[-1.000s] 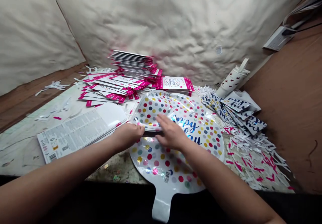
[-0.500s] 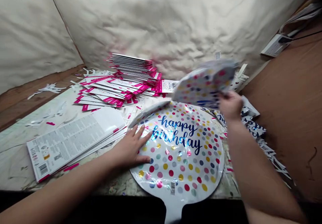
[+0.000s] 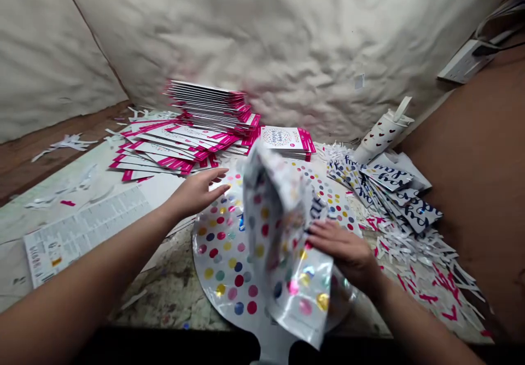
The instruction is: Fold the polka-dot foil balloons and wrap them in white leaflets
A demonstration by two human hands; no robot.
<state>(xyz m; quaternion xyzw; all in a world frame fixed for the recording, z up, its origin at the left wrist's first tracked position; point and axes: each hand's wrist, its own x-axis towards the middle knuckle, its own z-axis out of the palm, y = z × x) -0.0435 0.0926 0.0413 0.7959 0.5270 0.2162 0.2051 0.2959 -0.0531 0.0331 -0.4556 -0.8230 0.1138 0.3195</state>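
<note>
A white foil balloon [image 3: 287, 239] with coloured dots stands bent and half folded, blurred by motion. My right hand [image 3: 344, 250] is at its right side, fingers laid along the foil and gripping it; the thumb is hidden. Beneath it lies a stack of flat dotted balloons [image 3: 225, 255], with a pale neck hanging over the table's front edge. To the left, my left hand [image 3: 200, 190] hovers open over the stack's upper left edge, fingers apart and nothing in them.
Pink-and-white card packs [image 3: 209, 108] are piled at the back, beside a smaller pack stack [image 3: 283, 138]. Printed cards [image 3: 90, 228] lie at left. Folded balloons [image 3: 394, 190], a heart-patterned cup [image 3: 381, 135] and paper scraps [image 3: 426, 272] are at right. A power strip [image 3: 463, 61] is upper right.
My right hand has brought the lifted balloon from the back right down to the front middle. My left hand has come off the stack, moving up and slightly left.
</note>
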